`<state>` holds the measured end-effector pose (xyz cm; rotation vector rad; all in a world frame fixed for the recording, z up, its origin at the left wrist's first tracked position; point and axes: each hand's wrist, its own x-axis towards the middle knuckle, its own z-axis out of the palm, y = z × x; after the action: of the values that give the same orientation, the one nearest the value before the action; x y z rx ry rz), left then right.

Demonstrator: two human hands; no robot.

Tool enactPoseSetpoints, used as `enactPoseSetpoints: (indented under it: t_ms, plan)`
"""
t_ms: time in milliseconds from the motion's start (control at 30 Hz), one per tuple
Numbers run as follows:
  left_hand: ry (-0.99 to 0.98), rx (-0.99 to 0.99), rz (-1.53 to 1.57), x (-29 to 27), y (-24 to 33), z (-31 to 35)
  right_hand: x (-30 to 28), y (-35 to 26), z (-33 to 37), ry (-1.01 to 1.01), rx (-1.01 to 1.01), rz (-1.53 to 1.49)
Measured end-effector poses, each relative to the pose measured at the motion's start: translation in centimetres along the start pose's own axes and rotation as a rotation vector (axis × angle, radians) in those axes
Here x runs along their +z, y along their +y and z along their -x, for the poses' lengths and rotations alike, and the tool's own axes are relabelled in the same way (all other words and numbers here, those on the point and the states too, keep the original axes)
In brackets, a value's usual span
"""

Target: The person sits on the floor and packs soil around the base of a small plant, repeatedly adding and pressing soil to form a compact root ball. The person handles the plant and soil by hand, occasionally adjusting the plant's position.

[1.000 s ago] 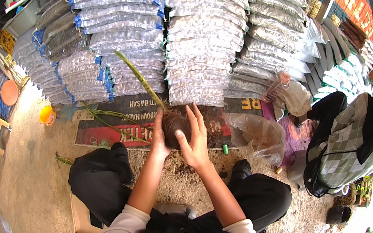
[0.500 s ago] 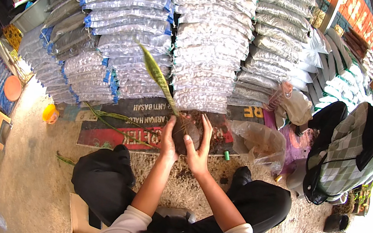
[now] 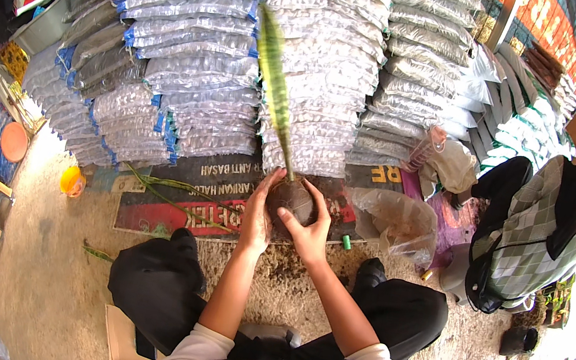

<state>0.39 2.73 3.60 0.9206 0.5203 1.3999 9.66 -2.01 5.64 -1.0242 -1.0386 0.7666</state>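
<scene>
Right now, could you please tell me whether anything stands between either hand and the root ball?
Nothing visible does: the left hand and right hand both touch the root ball, one on each side, below the leaf.

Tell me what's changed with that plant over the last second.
The long leaf swung from slanting far left to nearly upright, tipped slightly left, as the root ball turned and shifted a little right. Nothing was let go: left hand and right hand still cup it. The loose leaves and yellow cup stayed put.
</scene>
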Motion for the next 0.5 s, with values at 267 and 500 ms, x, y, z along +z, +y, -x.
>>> enactPoseSetpoints:
  t_ms: [267,500]
  plan:
    - [0.139,-0.193,0.153,0.1,-2.4,1.3,-0.2,0.4,0.4,0.088,-0.293,0.457]
    - [0.132,-0.255,0.231,-0.6,-3.7,1.1,-0.6,0.7,0.5,0.063,-0.315,0.650]
